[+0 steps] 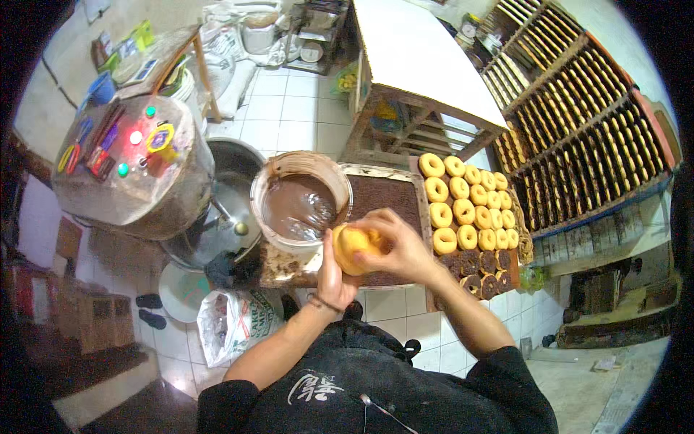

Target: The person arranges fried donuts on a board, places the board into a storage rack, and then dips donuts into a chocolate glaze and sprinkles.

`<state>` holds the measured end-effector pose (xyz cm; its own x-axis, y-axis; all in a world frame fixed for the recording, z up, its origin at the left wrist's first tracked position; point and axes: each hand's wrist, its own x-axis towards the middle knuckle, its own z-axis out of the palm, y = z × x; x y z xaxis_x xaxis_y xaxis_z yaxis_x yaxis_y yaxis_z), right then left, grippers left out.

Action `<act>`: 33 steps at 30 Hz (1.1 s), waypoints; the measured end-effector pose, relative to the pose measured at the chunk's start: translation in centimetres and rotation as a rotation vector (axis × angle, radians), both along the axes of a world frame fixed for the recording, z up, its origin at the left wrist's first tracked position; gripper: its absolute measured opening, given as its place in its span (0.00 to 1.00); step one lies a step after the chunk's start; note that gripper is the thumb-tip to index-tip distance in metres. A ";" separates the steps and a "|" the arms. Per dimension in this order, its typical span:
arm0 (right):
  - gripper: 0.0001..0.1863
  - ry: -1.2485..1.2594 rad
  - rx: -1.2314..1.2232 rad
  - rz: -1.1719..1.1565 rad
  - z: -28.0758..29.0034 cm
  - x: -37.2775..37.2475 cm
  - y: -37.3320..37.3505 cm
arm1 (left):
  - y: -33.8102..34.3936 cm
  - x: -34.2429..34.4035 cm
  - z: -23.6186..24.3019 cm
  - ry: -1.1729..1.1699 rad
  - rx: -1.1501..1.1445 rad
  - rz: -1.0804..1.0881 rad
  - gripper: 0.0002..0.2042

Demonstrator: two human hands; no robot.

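Note:
Between my two hands is a plain yellow doughnut (pixel 350 247), held over the near right rim of a bucket of melted chocolate (pixel 289 210). My left hand (pixel 335 283) supports it from the left and below. The fingers of my right hand (pixel 396 246) curl round its right side; whether they hold a second doughnut cannot be made out. Under my hands lies a tray of dark brown crumbs or sprinkles (pixel 387 189). To the right, a board carries rows of plain ring doughnuts (pixel 463 211), with several chocolate-topped doughnuts (pixel 489 285) at its near end.
Left of the bucket stands a large metal mixer bowl (pixel 235 184) beside a machine with coloured buttons (pixel 137 166). A white-topped table (pixel 426 58) is ahead. Racks of doughnuts (pixel 585 123) line the far right. A plastic bag (pixel 235 325) and a pale basin (pixel 184 289) sit on the floor.

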<state>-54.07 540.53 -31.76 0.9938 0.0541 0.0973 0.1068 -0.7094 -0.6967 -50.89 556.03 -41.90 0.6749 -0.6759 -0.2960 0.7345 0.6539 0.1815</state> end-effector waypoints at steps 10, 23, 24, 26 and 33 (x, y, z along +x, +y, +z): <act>0.26 -0.255 0.008 -0.146 -5.4 -7.0 -9.0 | -9.8 -6.8 -2.0 0.008 0.170 -0.183 0.25; 0.23 -0.123 -0.459 -0.181 -22.8 -5.2 -19.1 | -11.5 -2.1 -13.1 -1.858 1.573 -0.385 0.27; 0.23 -0.042 -0.466 -0.165 -22.0 -5.7 -18.4 | -11.0 -2.5 -13.1 -1.797 1.575 -0.390 0.26; 0.26 0.046 -0.582 -0.136 -23.0 -7.3 -19.1 | -11.6 -3.7 -11.6 -1.721 1.535 -0.397 0.25; 0.22 0.091 -0.383 -0.259 -21.6 -6.5 -17.5 | -9.4 -2.0 -10.3 -1.799 1.525 -0.404 0.17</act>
